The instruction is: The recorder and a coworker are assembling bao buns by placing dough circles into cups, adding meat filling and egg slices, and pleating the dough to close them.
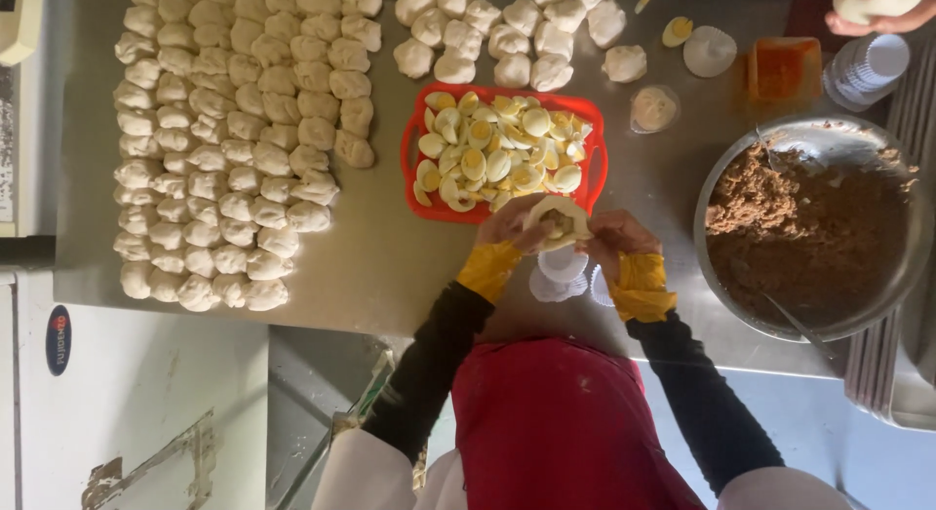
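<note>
Steel worktop (370, 266) carries rows of dough balls (234, 139) at the left, with bare metal between them and its near edge. A round dark label (58, 340) sits on the white cabinet below. At centre, a red tray (417, 144) holds halved boiled eggs (502, 149). Just beside its near rim, the left hand (512, 227) and right hand (614, 235) pinch an open dough piece (558, 217) together; paper cups (563, 266) lie underneath. Right of them, a metal bowl (912, 256) holds brown filling (804, 237); an orange tub (783, 69) stands beyond it.
</note>
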